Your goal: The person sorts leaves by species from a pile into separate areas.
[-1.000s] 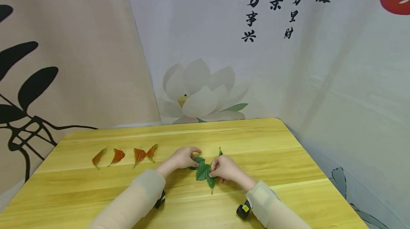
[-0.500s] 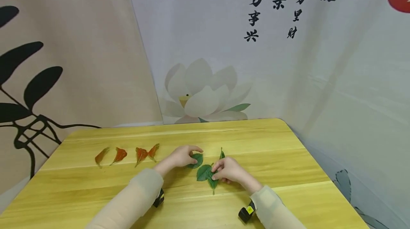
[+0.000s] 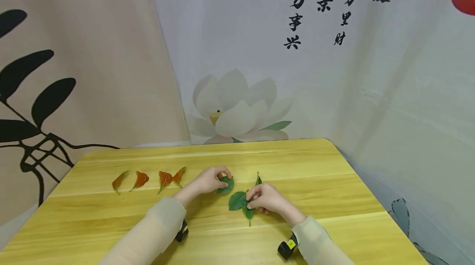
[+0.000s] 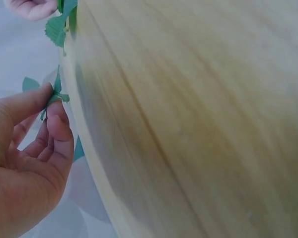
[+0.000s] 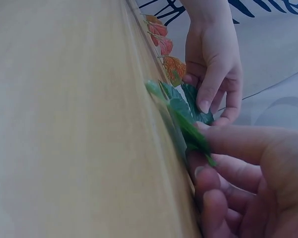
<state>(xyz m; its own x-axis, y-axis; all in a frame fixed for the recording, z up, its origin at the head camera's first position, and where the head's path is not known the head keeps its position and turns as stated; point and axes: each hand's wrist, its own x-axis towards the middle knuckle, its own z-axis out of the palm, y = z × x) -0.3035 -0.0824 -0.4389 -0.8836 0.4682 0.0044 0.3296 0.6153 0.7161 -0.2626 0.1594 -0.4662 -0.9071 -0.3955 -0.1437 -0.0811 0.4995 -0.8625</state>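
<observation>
My left hand (image 3: 208,181) pinches a green serrated leaf (image 3: 227,185) between thumb and finger, close over the table. In the left wrist view, that leaf (image 4: 53,97) shows at the thumb tip. To the right, my right hand (image 3: 269,199) pinches a small bunch of green leaves (image 3: 236,201), with one leaf (image 3: 248,214) pointing toward the front edge. The right wrist view shows the long green leaf (image 5: 188,130) between thumb and fingers. Just behind the right hand, a narrow green leaf (image 3: 258,180) is partly hidden by it.
Several orange-red leaves lie in a row at the back left, among them a curled one (image 3: 119,181) and a broader one (image 3: 141,180). The wooden table (image 3: 208,238) ends at a printed cloth backdrop (image 3: 237,42). Black cameras (image 3: 285,249) sit at the wrists.
My left hand has drawn its leaf left, apart from the leaves at the right hand; earlier they overlapped. The right hand keeps its hold in nearly the same place.
</observation>
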